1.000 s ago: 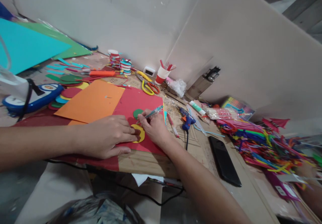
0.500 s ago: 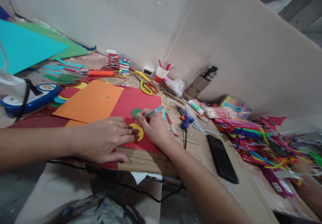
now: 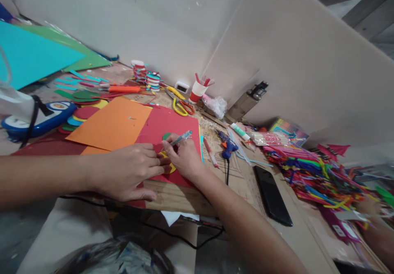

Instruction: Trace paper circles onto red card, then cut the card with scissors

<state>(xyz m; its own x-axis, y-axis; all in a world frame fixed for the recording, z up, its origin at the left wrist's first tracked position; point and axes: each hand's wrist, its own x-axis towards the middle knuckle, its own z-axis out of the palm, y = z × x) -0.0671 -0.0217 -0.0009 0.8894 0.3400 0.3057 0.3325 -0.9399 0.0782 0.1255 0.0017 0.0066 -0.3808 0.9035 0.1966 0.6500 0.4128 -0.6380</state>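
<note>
My left hand [image 3: 131, 171] lies flat with its fingers spread, fingertips on a yellow paper circle [image 3: 172, 167] that rests on a red paper sheet [image 3: 172, 120]. Pinched in my right hand [image 3: 184, 155] is a light blue pen [image 3: 184, 137], its tip down near the circle's upper left edge. Part of a green circle [image 3: 166, 136] shows just beyond my right fingers. An orange sheet [image 3: 112, 122] overlaps the red one on the left.
Scissors [image 3: 181, 107], a paper cup [image 3: 197, 91] and a glue gun [image 3: 227, 148] lie beyond my hands. A black phone [image 3: 272, 195] and pipe cleaners [image 3: 317, 171] are on the right. Another person's hand [image 3: 369, 205] shows at the far right.
My right hand and the pen have shifted slightly left, now covering more of the yellow and green circles. My left hand stays in place.
</note>
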